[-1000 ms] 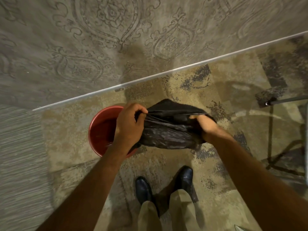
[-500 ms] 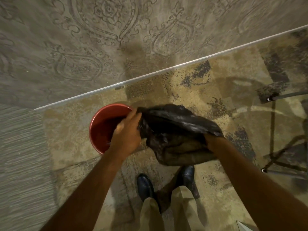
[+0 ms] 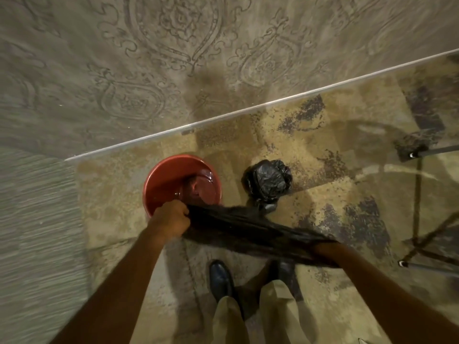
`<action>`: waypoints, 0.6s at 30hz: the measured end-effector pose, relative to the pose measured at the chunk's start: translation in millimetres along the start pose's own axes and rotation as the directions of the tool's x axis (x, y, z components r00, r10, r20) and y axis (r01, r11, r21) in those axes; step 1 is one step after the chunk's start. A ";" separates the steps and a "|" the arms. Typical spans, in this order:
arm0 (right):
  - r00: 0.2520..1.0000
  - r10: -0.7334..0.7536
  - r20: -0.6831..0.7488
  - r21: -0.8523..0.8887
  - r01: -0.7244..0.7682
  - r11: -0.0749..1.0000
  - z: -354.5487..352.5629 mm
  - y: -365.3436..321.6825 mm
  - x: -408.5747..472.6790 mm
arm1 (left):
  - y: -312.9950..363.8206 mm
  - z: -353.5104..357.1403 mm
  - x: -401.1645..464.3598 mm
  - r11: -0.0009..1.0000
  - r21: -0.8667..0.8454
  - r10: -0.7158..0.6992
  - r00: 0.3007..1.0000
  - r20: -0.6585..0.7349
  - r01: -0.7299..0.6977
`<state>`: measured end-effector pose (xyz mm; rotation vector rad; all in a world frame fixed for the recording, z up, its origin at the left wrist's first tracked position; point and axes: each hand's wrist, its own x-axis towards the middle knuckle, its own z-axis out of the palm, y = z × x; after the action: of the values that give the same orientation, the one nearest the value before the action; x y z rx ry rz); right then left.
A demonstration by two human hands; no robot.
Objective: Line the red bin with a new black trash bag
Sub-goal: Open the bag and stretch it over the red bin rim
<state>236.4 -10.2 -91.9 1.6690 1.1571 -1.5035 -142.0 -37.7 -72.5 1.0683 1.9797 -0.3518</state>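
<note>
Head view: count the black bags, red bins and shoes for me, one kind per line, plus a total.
Black bags: 2, the new bag stretched between the left hand and the right arm, and a tied full bag on the carpet.
Red bins: 1, the red bin, unlined.
Shoes: 2, left shoe and right shoe.
Total: 5

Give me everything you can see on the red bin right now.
The red bin is round, open-topped, glossy like plastic or glazed ware, and stands upright on the patterned carpet near the wall. It is unlined: its bare red inside shows, with a dark shape at the bottom that I cannot make out. The left hand is over its near rim, gripping the new bag, which stretches away to the right outside the bin. A tied-off bag lies apart on its right.
</note>
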 end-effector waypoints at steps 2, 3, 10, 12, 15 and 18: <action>0.990 0.122 -0.071 0.016 -0.121 0.992 -7.3 -5.7 1.7 | -2.9 -7.3 5.0 0.973 -0.229 0.002 0.996 -0.088 -0.022; 0.979 0.162 -0.127 0.087 -0.152 0.985 -16.1 -9.4 5.7 | -3.0 -10.7 6.0 0.953 -0.298 0.016 0.988 -0.151 -0.061; 0.972 -0.155 -0.179 -0.038 0.151 0.988 -56.3 -69.0 -23.2 | 9.7 -41.6 1.4 0.806 -0.405 0.047 0.727 -0.685 -0.433; 0.981 -0.162 -0.109 0.039 0.167 0.985 -50.9 -79.5 -18.2 | 3.6 -47.2 -4.9 0.761 -0.397 0.064 0.668 -0.741 -0.513; 0.975 -0.054 -0.218 0.091 0.076 0.993 -34.0 -80.4 -1.7 | -14.9 -47.7 -12.3 0.732 -0.368 0.099 0.624 -0.775 -0.574; 0.935 -0.078 -0.345 -0.033 0.071 0.997 -17.7 -81.5 10.5 | -37.3 -41.8 -17.0 0.742 -0.379 0.079 0.634 -0.769 -0.553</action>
<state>171.3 43.0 -89.8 1.9489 1.4263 -1.2660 -189.2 -45.3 -38.9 1.2076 2.2155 1.0164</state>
